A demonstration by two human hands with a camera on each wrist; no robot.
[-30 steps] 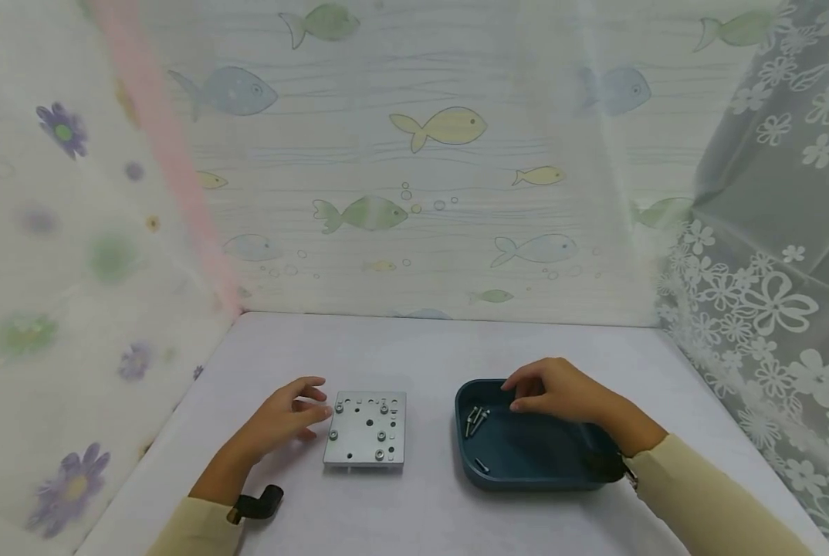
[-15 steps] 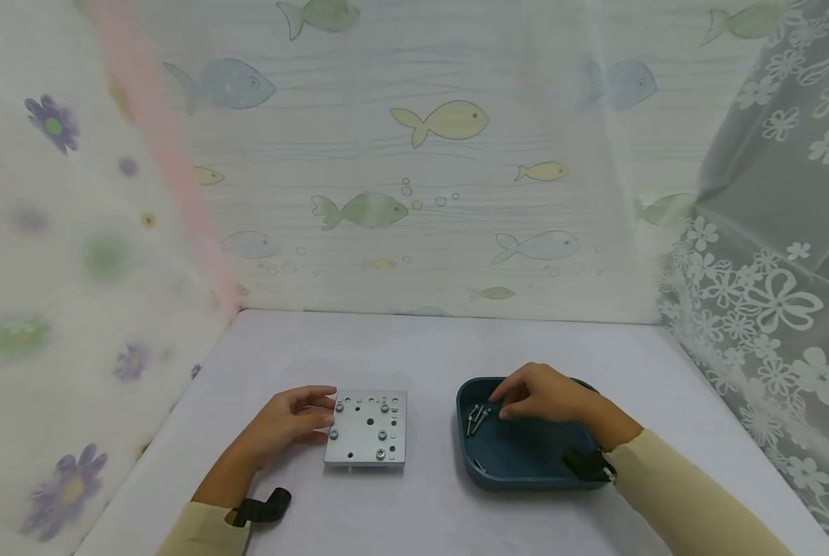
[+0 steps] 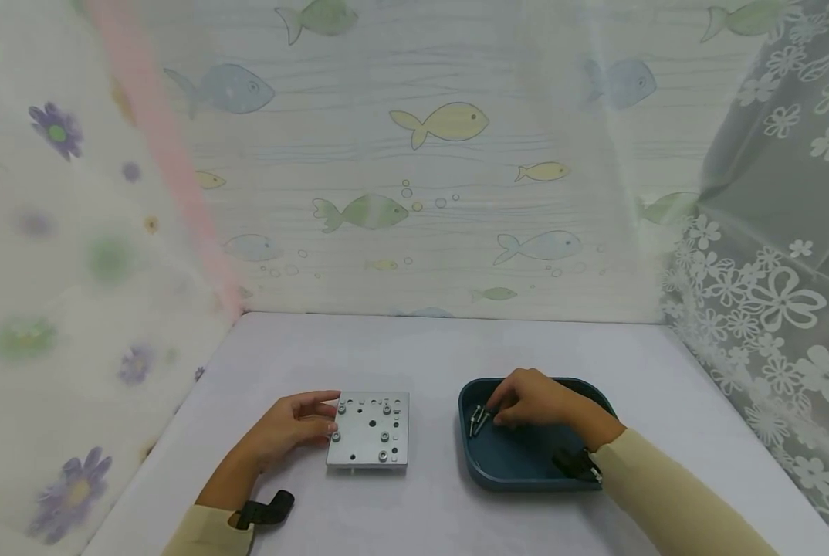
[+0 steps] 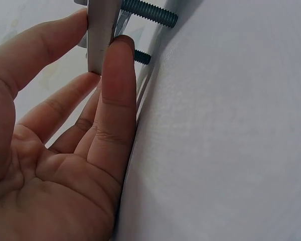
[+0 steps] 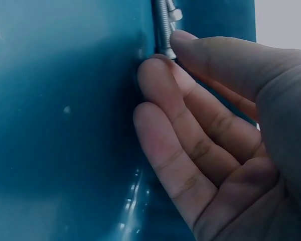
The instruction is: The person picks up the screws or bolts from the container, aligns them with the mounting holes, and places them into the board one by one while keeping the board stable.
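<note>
A square silver metal plate (image 3: 369, 449) with holes and several socket-head bolts (image 3: 384, 437) lies left of centre in the head view. My left hand (image 3: 285, 426) pinches its left edge, thumb above and a finger beneath; threaded bolt shanks (image 4: 150, 13) stick out below in the left wrist view. In the blue tray (image 3: 526, 485) to the right, several loose bolts (image 3: 479, 422) lie together near the left wall. My right hand (image 3: 536, 401) reaches in, with fingertips at those bolts. In the right wrist view, bolts (image 5: 164, 25) show beyond the parted thumb and fingers; contact is unclear.
A white-covered table (image 3: 428, 510) carries the plate and tray, with a gap between them. Fish-printed curtain (image 3: 414, 232) hangs behind, with flowered curtains at both sides. A black wrist camera (image 3: 269, 510) sits just in front of the left wrist.
My left hand has moved right and taken the plate's edge. My right hand has moved left and lower in the tray, up to the loose bolts.
</note>
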